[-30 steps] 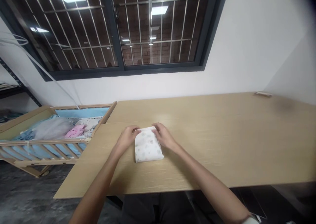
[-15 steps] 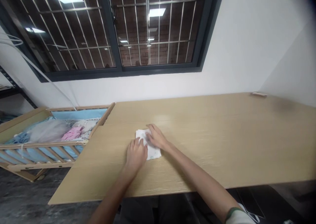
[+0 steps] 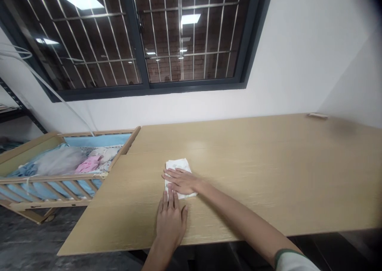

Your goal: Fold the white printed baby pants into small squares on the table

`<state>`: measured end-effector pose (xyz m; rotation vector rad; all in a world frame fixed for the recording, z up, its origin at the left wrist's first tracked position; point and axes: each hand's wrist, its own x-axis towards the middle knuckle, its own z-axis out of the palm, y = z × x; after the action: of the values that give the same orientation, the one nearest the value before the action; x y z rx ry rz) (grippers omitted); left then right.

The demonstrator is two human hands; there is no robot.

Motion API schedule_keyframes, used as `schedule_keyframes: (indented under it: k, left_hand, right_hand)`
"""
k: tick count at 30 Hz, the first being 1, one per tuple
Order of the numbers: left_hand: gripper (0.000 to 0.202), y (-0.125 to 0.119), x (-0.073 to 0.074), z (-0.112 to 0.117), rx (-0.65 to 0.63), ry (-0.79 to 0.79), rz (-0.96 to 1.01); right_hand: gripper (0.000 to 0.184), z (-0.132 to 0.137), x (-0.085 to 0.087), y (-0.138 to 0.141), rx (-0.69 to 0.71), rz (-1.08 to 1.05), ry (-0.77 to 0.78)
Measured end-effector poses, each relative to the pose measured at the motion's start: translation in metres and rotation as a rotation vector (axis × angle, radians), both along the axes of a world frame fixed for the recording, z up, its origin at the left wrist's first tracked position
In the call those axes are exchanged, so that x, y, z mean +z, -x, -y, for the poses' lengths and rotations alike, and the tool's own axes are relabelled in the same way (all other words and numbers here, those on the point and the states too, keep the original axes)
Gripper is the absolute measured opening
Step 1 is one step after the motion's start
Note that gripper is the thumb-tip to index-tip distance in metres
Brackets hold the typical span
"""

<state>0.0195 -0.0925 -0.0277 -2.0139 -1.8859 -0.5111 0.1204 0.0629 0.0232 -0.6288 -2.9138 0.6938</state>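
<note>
A folded white cloth (image 3: 179, 164) with small faint printed marks lies flat on the wooden table (image 3: 253, 175). My right hand (image 3: 180, 180) rests palm down across its middle, fingers stretched out to the left. Closer to me, my left hand (image 3: 171, 219) lies flat with its fingers extended, the fingertips at the cloth's near edge and the palm over the tabletop. Part of the cloth is hidden beneath my right hand. Neither hand grips anything.
Left of the table stands a wooden crib (image 3: 71, 178) with blue padding, a pink cloth (image 3: 88, 164) and other bedding inside. A small flat object (image 3: 317, 116) lies at the table's far right corner. Behind is a barred window (image 3: 191, 44).
My right hand has come down flat over the cloth's middle. My left hand has drawn back toward me, from the cloth's left side to its near edge. The view has shifted slightly.
</note>
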Motion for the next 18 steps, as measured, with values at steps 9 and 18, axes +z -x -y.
schedule_keyframes:
  k: [9, 18]
  left_hand:
    - [0.055, 0.004, -0.007, -0.004, -0.001, 0.006, 0.002]
    - [0.039, 0.032, -0.006, -0.016, -0.118, 0.076, 0.028]
  right_hand:
    - [0.068, -0.065, -0.007, 0.006, -0.163, 0.008, -0.141]
    - [0.059, -0.055, -0.017, -0.001, -0.293, -0.252, -0.317]
